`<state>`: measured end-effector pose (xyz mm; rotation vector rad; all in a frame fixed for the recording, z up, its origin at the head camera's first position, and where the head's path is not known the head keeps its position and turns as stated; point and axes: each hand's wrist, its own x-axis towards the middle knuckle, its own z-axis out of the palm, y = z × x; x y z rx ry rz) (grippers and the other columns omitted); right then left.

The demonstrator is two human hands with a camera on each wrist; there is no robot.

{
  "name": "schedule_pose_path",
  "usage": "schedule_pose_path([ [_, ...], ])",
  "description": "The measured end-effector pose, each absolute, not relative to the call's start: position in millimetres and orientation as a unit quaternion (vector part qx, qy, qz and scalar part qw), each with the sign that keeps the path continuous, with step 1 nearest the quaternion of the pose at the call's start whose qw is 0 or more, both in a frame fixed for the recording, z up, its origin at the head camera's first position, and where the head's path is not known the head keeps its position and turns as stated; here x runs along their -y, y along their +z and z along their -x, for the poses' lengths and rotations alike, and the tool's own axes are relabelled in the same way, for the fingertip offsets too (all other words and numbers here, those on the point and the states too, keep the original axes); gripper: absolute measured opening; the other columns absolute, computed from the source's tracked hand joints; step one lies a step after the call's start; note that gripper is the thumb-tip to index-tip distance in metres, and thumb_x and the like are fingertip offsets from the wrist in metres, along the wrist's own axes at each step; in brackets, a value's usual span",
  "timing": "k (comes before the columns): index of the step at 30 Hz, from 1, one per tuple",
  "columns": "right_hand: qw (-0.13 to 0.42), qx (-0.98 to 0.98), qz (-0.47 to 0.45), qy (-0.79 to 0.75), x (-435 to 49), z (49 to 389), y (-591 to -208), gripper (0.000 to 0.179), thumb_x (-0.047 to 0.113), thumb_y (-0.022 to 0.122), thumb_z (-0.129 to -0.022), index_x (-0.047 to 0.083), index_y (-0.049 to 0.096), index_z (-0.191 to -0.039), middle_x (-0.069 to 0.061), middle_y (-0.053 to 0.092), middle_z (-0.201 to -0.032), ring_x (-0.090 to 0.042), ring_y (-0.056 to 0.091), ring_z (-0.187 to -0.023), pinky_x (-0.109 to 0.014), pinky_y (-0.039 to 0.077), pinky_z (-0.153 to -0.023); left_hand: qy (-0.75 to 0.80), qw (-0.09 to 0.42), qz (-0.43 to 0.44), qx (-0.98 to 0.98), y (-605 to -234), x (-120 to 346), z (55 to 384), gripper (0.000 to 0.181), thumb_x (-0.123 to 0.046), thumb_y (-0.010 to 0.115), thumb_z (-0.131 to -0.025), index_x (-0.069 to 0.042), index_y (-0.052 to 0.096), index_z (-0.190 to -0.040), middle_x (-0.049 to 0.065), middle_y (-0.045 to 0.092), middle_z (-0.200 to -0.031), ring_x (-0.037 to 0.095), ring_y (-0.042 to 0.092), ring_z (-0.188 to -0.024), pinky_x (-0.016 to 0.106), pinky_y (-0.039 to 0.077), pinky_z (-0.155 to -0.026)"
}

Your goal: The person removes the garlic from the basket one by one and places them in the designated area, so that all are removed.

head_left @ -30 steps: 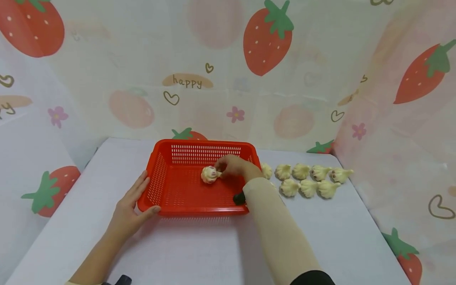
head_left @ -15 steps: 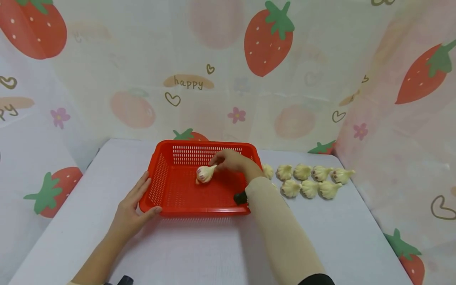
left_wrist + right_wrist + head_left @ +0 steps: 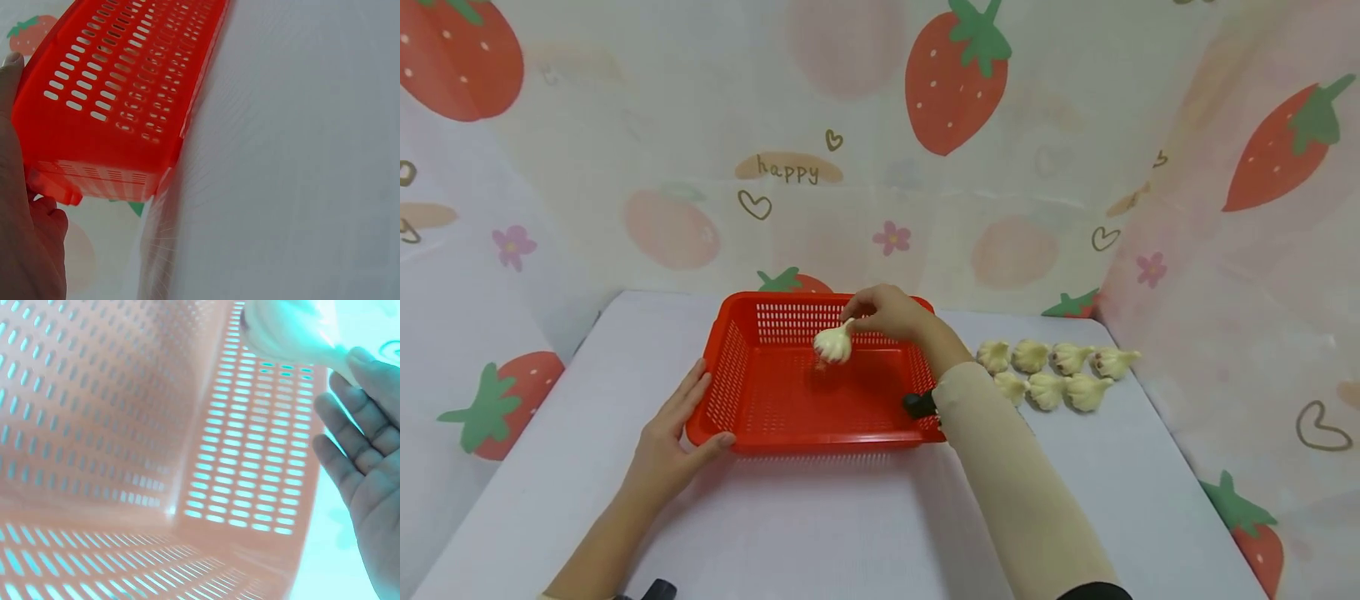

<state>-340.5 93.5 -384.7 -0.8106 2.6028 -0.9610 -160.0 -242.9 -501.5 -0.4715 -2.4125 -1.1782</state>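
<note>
My right hand pinches a pale garlic bulb by its stem, above the floor of the red perforated basket. In the right wrist view the bulb hangs from the thumb and forefinger, while the other fingers are loosely bent. My left hand holds the basket's near left corner, its thumb on the front rim and the fingers along the left side. The left wrist view shows fingertips curled at the rim.
Several garlic bulbs lie in two rows on the white table, right of the basket; the right forearm partly hides that group. A strawberry-print curtain stands behind the table and on both sides.
My right hand has lifted the garlic bulb up from the basket floor and slightly left, and the bulb has turned to hang by its stem. The left hand stays at the basket corner.
</note>
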Motion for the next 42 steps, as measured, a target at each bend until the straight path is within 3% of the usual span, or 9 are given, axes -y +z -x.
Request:
schedule_pose_path([
  [9,0.063,-0.901,0.283,-0.322,-107,328,-365,0.011,0.028,0.075,-0.095,0.02,0.077,-0.102,0.007,0.073,-0.098,-0.017,0.062,-0.098,-0.035,0.055,-0.095,-0.428,0.199,0.165,0.866,-502,243,160,0.095,-0.018,0.089,-0.079,-0.014,0.037,-0.16,0.002,0.031,-0.168,-0.001,0.024,-0.153,0.001,0.031,-0.099],
  [22,-0.005,-0.895,0.28,-0.348,-136,299,-348,0.013,0.027,0.078,-0.093,0.017,0.077,-0.101,0.004,0.074,-0.099,-0.017,0.067,-0.1,-0.04,0.055,-0.096,-0.429,0.197,0.166,0.866,-503,244,161,0.096,-0.018,0.089,-0.079,-0.015,0.037,-0.16,0.002,0.031,-0.168,-0.001,0.024,-0.153,0.001,0.031,-0.099],
  [29,-0.049,-0.888,0.256,-0.379,-154,281,-343,0.011,0.029,0.078,-0.093,0.02,0.078,-0.098,0.005,0.073,-0.094,-0.015,0.067,-0.09,-0.038,0.057,-0.085,-0.426,0.202,0.166,0.866,-502,246,162,0.096,-0.017,0.089,-0.079,-0.014,0.037,-0.159,0.003,0.031,-0.168,0.001,0.024,-0.153,0.001,0.03,-0.101],
  [42,-0.163,-0.876,0.193,-0.412,-206,245,-349,0.021,0.035,0.08,-0.09,0.019,0.078,-0.102,0.004,0.077,-0.099,-0.012,0.069,-0.094,-0.038,0.054,-0.087,-0.424,0.202,0.167,0.867,-503,246,162,0.095,-0.018,0.089,-0.079,-0.013,0.038,-0.159,0.003,0.032,-0.168,0.001,0.025,-0.153,0.003,0.034,-0.098],
])
